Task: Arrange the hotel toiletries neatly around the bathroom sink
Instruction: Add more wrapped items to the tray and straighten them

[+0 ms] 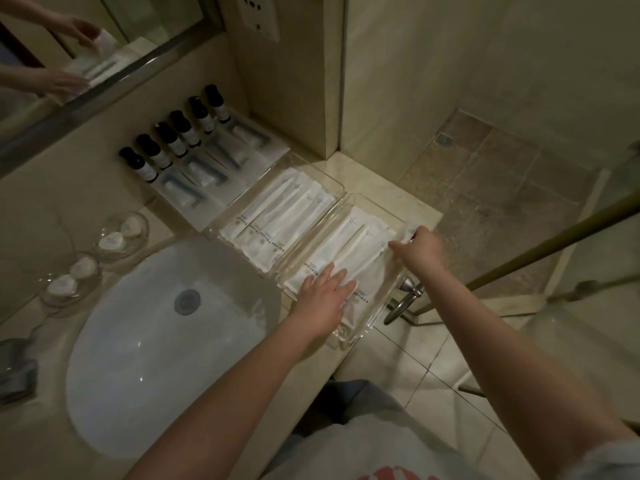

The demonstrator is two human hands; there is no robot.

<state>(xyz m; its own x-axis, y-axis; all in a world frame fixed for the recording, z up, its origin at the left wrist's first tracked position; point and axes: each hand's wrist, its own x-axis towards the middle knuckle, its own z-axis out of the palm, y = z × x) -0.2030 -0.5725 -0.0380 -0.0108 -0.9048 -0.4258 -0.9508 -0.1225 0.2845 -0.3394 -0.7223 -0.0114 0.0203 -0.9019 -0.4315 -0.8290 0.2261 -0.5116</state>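
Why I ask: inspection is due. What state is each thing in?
Bottles: upright, capped.
Tubes: lying flat.
Far tray: filled with packets.
Near tray: holds packets.
Left hand: flat on near tray's packets.
Right hand: pinches a packet at near tray's edge.
Sink: empty.

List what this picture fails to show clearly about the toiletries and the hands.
Head view only:
1. Print on the white packets: too small and blurred.
2. Labels on the black bottles: too small, dim.
3. Packet ends beneath the left hand: covered by it.
4. Grey object: cut off by the left edge.
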